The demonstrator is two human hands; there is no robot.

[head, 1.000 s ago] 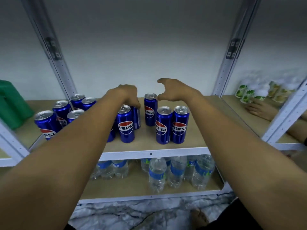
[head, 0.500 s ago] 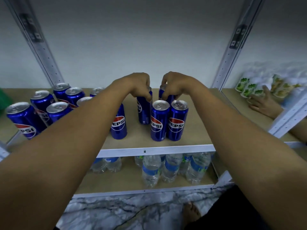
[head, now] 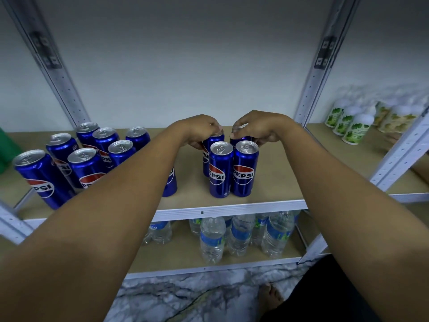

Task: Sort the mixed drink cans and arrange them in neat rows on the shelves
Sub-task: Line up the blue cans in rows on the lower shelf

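— Both hands were up on the shelf board, weren't they? What had each got hold of?

— Yes. Her left hand had its fingers curled over the top of the back-left can, and the right hand pinched the rim of the back-right can. Each hand was clamped on its own can, the two hands close together but not touching.

— And where did those cans stand?

— Upright, directly behind the front pair, two blue Pepsi cans side by side and touching near the front edge of the shelf board. The four made a tight block.

— Any other cans?

— A loose cluster of Pepsi cans stood well to the left of the front pair, not in rows. One more single can sat between the cluster and the front pair, mostly hidden by the left forearm.

— What else was around?

— Water bottles stood on the lower board, beneath the front pair. White cans with green print were far to the right of the front pair, on the neighbouring shelf, blurred. A green object showed at the left edge, beyond the cluster; I could not tell what it was.
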